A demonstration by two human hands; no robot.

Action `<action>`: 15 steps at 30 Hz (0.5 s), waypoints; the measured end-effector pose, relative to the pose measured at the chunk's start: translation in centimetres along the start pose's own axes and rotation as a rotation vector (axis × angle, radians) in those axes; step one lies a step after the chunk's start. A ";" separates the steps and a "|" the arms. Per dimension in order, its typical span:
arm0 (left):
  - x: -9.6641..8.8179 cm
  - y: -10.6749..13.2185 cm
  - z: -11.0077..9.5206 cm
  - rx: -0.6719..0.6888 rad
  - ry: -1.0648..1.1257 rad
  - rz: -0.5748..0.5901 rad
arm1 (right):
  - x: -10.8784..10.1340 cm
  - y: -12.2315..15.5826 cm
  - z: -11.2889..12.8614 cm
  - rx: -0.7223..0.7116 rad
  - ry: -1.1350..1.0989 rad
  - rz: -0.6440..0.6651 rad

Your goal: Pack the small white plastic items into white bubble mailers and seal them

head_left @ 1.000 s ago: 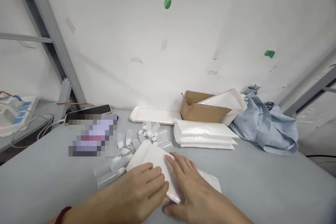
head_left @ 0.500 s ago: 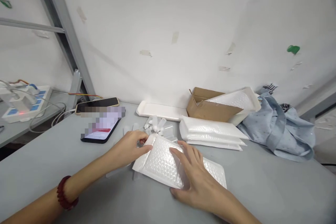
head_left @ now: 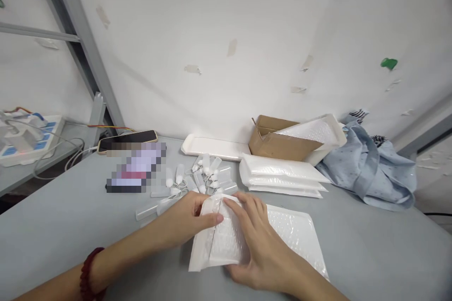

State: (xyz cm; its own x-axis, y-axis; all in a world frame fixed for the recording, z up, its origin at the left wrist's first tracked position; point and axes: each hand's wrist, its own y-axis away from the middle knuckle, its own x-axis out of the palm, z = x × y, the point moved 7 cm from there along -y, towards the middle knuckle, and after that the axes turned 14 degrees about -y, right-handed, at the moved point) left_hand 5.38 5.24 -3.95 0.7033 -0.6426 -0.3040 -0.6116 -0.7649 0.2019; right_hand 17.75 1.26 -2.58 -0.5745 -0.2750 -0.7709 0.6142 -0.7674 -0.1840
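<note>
A white bubble mailer (head_left: 228,240) is in both hands at the front of the desk, its flap end tilted up toward the left. My left hand (head_left: 190,221) pinches the flap end, thumb on top and fingers behind. Across the middle of the mailer, my right hand (head_left: 256,240) is wrapped with its fingers on the far edge and its thumb at the near edge. To the right of that hand lies more white bubble mailer (head_left: 296,233); whether it is the same piece is hidden. Several small clear plastic tubes with white caps (head_left: 199,181) lie just beyond my left hand.
A stack of white mailers (head_left: 282,174) stands before an open cardboard box (head_left: 286,146). A long white tray-like piece (head_left: 215,147) lies by the wall. Two phones (head_left: 136,169) are at left, a power strip (head_left: 31,138) beyond; a light blue cloth bag (head_left: 367,164) sits at right.
The flap end of the mailer has turned up and come nearer, with both hands still on it. More of the clear tubes shows behind it.
</note>
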 end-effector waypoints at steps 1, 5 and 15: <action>0.2 0.0 0.1 -0.010 -0.034 0.002 | 0.0 0.0 0.0 -0.007 -0.003 -0.008; 0.2 0.0 0.4 -0.074 -0.065 0.006 | -0.2 0.1 0.1 -0.041 -0.005 -0.044; -0.2 0.3 -0.4 -0.056 -0.406 -0.130 | -0.6 0.5 1.7 -0.287 0.024 -0.128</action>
State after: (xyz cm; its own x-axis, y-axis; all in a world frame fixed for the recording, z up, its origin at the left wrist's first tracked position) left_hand 5.21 5.10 -3.49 0.5673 -0.4796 -0.6695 -0.4986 -0.8470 0.1844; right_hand 17.49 0.06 -1.16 -0.6462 -0.1698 -0.7441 0.6671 -0.5994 -0.4425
